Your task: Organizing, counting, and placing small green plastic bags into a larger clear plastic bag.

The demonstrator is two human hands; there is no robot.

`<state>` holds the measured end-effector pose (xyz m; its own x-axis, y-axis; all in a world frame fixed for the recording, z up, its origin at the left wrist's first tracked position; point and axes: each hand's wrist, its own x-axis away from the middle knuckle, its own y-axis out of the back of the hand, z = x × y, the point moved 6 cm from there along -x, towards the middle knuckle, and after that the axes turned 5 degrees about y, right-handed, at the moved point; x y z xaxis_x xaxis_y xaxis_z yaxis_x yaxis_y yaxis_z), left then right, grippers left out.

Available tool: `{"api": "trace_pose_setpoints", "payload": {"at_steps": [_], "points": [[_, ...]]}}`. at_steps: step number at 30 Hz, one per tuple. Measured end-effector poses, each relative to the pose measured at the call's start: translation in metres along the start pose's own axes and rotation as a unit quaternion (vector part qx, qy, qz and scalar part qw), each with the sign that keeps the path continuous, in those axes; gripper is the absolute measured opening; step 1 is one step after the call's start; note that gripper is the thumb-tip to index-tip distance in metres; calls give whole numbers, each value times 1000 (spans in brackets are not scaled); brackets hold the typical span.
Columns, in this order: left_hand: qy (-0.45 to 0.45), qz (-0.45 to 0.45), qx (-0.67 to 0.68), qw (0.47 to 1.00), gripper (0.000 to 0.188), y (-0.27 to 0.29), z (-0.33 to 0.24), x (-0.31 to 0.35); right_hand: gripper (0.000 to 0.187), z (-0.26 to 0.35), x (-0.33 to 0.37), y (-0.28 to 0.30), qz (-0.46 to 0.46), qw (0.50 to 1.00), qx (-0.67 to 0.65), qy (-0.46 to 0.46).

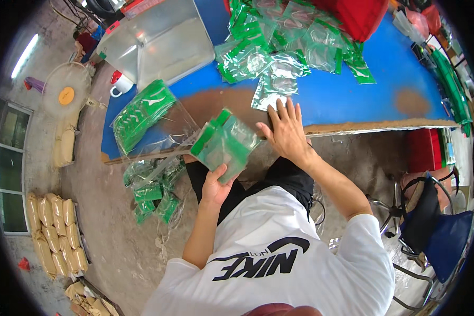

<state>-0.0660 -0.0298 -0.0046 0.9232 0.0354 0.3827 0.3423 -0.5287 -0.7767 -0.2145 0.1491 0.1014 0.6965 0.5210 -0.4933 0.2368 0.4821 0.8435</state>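
Note:
In my left hand point(218, 185) is a small stack of clear plastic packets point(227, 141) with green ends, gripped near its lower edge, in front of the table's edge. My right hand point(289, 129) lies with its fingers spread, the fingertips on a silvery clear packet point(270, 94) at the near side of the blue table point(347, 100). Beyond it spreads a heap of similar green-ended packets point(258, 55). Left of my left hand, a larger clear bag point(145, 117) filled with green-ended packets rests at the table's corner.
A metal tray point(171, 52) and a white mug point(122, 85) stand at the far left. More bagged green packets point(151, 192) are below the table's left edge. A chair with a blue seat point(447, 245) is at right, and stacked brown sacks point(58, 234) at left.

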Motion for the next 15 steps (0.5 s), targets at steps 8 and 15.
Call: {"api": "trace_pose_setpoints", "payload": {"at_steps": [8,15], "points": [[-14,-32,-70,997,50,12,-10,-8,35,-7,-24,-4,82,960,-268,-13],[-16,34,16,999,58,7,1,-7,34,8,0,3,40,946,-251,202]]}}
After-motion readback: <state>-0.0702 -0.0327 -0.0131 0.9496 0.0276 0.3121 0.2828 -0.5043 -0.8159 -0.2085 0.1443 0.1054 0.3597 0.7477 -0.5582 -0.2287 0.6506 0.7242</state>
